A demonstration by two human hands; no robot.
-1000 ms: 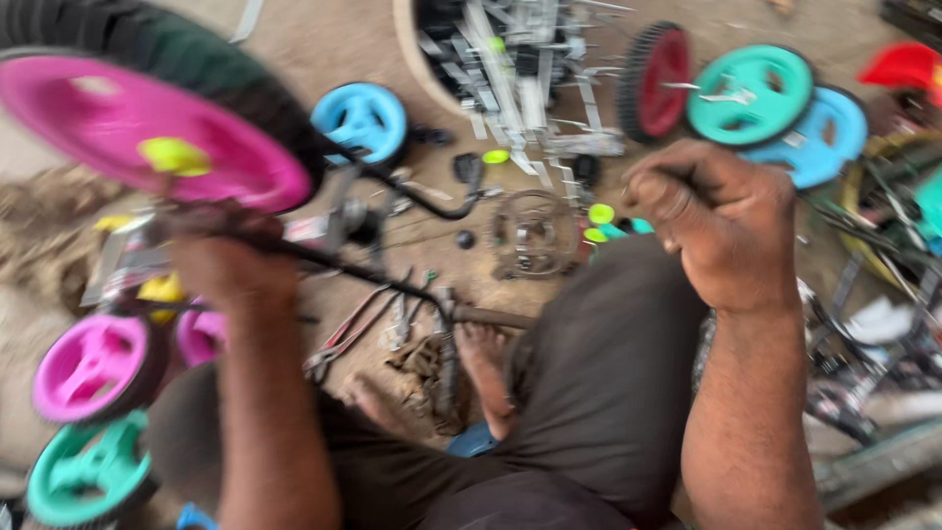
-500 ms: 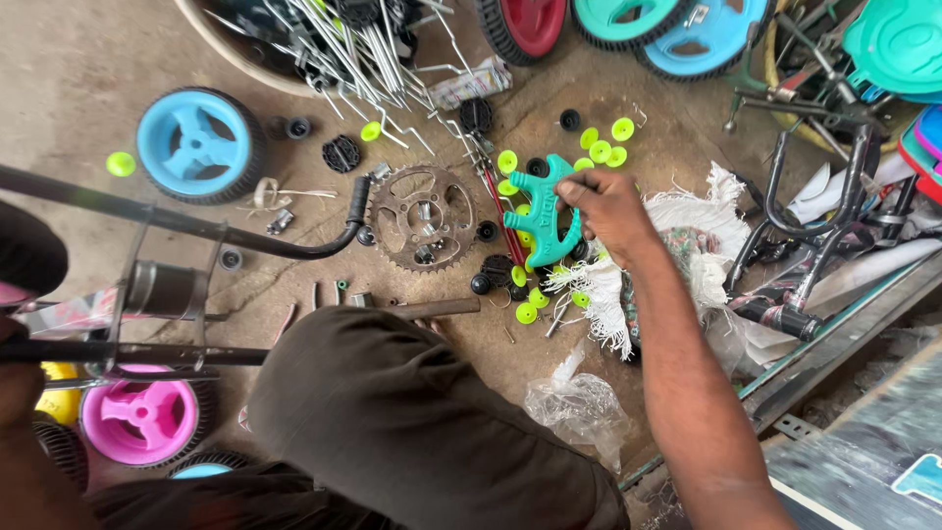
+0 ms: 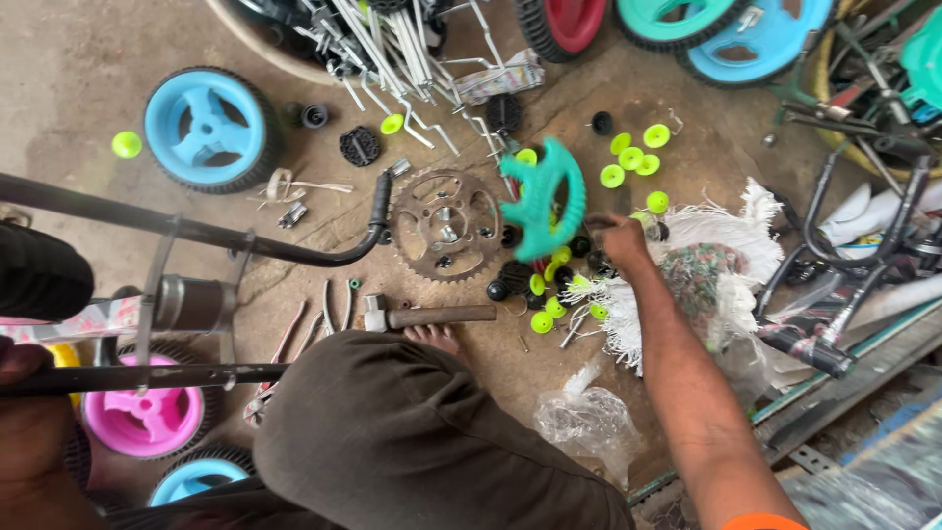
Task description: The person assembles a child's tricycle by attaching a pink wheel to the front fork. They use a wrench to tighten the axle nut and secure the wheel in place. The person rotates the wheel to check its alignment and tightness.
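Note:
My right hand (image 3: 624, 241) reaches out over small parts on the ground, its fingers curled at a pile of black and lime-green plastic caps (image 3: 546, 294). A teal plastic piece (image 3: 545, 199) shows blurred just left of the fingertips; whether the hand grips it is unclear. My left hand (image 3: 27, 417) sits at the lower left edge, closed around a dark metal rod of a small cycle frame (image 3: 186, 376). A steel chain sprocket (image 3: 442, 224) lies flat left of the teal piece.
A hammer (image 3: 432, 316) lies by my bare toes and brown-trousered knee (image 3: 392, 432). Blue wheel (image 3: 206, 128) far left, pink wheel (image 3: 147, 422) under the frame. A fringed rag (image 3: 711, 265), plastic bag (image 3: 589, 427), black frames (image 3: 834, 255) and metal rods (image 3: 392, 39) lie around.
The view has swung down from the frame and wheels to the parts on the ground. My right hand moved a little right; the teal piece now sits left of its fingers, blurred.

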